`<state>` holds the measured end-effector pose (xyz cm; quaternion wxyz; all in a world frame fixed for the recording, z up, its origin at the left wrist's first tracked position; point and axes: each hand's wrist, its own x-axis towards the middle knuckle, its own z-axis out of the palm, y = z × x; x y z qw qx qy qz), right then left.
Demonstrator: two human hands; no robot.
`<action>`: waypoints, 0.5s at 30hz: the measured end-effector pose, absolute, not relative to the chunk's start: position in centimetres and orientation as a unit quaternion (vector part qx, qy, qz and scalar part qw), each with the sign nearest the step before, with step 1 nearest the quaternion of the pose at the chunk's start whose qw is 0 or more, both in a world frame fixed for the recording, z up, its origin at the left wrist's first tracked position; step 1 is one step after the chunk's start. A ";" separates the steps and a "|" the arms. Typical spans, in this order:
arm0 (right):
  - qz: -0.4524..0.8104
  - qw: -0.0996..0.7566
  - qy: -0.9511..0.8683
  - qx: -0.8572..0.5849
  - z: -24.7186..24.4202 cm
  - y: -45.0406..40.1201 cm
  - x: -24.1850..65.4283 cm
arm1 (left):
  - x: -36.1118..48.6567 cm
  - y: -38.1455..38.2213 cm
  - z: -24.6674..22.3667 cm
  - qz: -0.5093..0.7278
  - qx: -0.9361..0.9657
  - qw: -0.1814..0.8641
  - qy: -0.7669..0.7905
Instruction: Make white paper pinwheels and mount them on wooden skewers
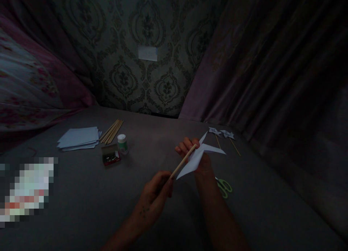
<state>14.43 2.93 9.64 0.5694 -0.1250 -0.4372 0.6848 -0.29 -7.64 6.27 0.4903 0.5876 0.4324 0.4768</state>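
Note:
My left hand (pixel 159 189) is closed around the lower end of a thin wooden stick (pixel 182 162), which slants up to the right. At the stick's upper end is a white paper pinwheel (pixel 195 161) with pointed blades. My right hand (pixel 193 149) grips the pinwheel near its centre, fingers bent by the stick's tip. Whether a pin joins stick and paper is hidden by the fingers. Beside my right forearm lie green-handled scissors (pixel 224 187), their blades partly covered by the arm.
On the grey surface at left are a stack of white paper (pixel 78 138), several wooden sticks (pixel 112 131), a white-capped bottle (pixel 122 144) and an open box of small metal pieces (pixel 111 158). Two pinwheels on sticks, one left (pixel 214 132) and one right (pixel 227 135), lie farther back. Curtains (pixel 212 80) hang at right.

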 end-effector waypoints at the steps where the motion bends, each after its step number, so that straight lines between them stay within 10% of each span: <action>1: 0.684 0.571 -0.436 -0.126 9.7 2.9 14.4 | -0.3 -7.6 6.2 0.476 0.590 0.488 0.433; 15: 0.671 0.574 -0.451 -0.130 10.1 2.6 14.4 | -0.6 -7.4 5.7 0.490 0.622 0.417 0.446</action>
